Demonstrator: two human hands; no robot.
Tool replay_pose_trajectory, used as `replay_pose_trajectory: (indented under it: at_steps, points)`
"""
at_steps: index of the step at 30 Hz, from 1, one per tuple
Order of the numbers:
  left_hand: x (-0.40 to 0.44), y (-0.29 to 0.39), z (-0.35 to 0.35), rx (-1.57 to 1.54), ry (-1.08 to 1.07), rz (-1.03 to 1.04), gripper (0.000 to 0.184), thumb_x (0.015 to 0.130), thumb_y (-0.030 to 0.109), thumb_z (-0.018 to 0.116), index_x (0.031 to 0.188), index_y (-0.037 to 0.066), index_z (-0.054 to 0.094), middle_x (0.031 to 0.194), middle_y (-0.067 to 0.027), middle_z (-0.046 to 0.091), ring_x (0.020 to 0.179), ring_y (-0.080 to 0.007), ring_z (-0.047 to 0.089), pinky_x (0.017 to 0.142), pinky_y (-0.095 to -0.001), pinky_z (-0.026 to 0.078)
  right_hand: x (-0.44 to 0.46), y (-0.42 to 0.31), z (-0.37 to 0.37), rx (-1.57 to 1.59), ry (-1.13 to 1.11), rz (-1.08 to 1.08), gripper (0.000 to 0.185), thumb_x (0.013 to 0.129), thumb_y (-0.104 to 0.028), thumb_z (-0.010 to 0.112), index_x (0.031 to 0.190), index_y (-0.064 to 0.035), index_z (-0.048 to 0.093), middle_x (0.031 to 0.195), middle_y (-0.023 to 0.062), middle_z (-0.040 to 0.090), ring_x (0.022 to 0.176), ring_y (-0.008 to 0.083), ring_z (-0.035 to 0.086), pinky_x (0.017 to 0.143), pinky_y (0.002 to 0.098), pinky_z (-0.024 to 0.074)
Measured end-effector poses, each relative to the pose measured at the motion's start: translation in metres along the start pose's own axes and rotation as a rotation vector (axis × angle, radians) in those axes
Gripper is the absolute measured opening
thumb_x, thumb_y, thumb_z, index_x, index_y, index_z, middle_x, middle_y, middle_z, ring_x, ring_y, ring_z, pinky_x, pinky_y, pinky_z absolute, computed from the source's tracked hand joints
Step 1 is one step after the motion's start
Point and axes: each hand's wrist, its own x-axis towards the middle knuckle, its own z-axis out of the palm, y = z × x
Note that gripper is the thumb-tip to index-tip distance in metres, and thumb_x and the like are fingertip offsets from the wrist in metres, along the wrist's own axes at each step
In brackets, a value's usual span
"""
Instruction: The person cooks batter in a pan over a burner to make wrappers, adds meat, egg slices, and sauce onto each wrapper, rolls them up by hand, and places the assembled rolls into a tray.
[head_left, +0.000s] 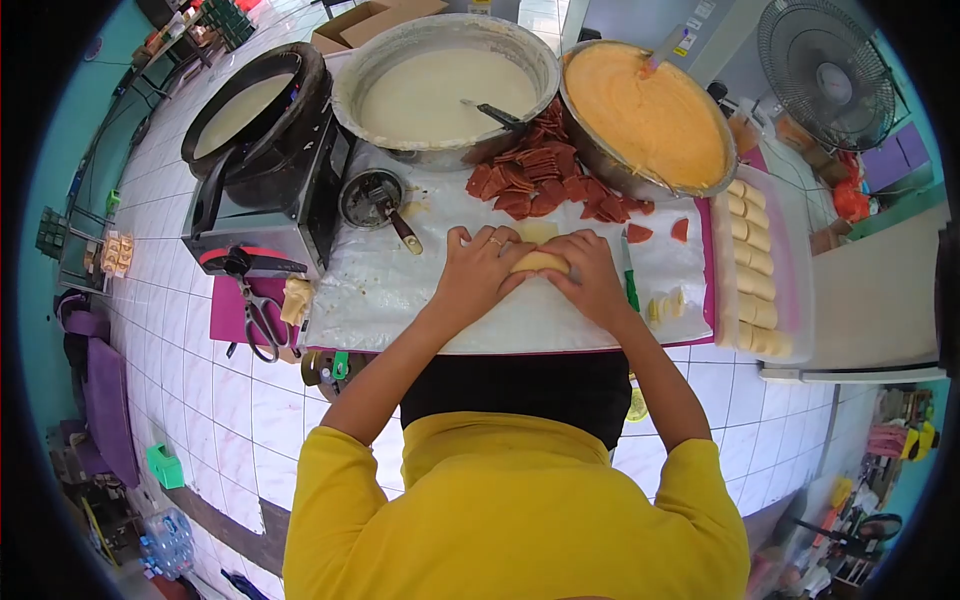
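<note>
Between my two hands lies a pale yellow roll [540, 263] on the white table sheet [440, 300]. My left hand [480, 262] has its fingers curled on the roll's left end, with a ring on one finger. The right end is held by my right hand [586, 272], fingers bent over it. A flat pale piece [537, 231] shows just beyond the roll. Red-brown slices [535, 175] are heaped behind my hands. To the right of my right hand are a green-handled knife [631, 285], small pale pieces [667, 305] and two loose red slices [640, 233].
Behind stand a basin of pale batter [445, 95] and a bowl of orange mixture [650, 115]. A black pan [240, 115] sits on a stove [265, 215] at left, near scissors [262, 318]. At right, a clear tray [795, 290] holds several rolls.
</note>
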Motion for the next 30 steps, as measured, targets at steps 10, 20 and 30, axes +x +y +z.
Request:
replay_pose_trajectory:
  at_steps: [10, 20, 30]
  points:
    - [-0.016, 0.025, -0.017, -0.222, -0.177, -0.145, 0.036, 0.085, 0.032, 0.071, 0.118, 0.019, 0.065, 0.105, -0.0001, 0.061, 0.093, -0.0169, 0.06, 0.086, -0.0429, 0.031, -0.011, -0.007, -0.02, 0.295, -0.224, 0.093, 0.027, 0.082, -0.017, 0.073, 0.107, -0.0074, 0.068, 0.101, 0.0085, 0.063, 0.097, 0.0286, 0.055, 0.086, 0.0374, 0.045]
    - [0.0, 0.009, -0.002, -0.072, 0.063, -0.206, 0.051, 0.079, 0.04, 0.074, 0.123, 0.018, 0.062, 0.114, -0.0014, 0.061, 0.102, -0.0186, 0.056, 0.084, -0.0422, 0.031, 0.014, 0.009, -0.013, 0.062, 0.009, 0.027, 0.04, 0.078, -0.022, 0.077, 0.114, -0.0086, 0.066, 0.112, 0.0087, 0.059, 0.107, 0.0286, 0.053, 0.094, 0.0396, 0.0427]
    - [0.007, 0.007, -0.002, -0.111, -0.087, -0.181, 0.044, 0.074, 0.04, 0.078, 0.112, 0.019, 0.069, 0.107, 0.0003, 0.062, 0.101, -0.0189, 0.056, 0.086, -0.0433, 0.031, 0.021, 0.011, -0.022, 0.052, -0.23, 0.021, 0.045, 0.071, -0.016, 0.08, 0.114, -0.0095, 0.067, 0.113, 0.0067, 0.065, 0.106, 0.0274, 0.053, 0.097, 0.0396, 0.0424]
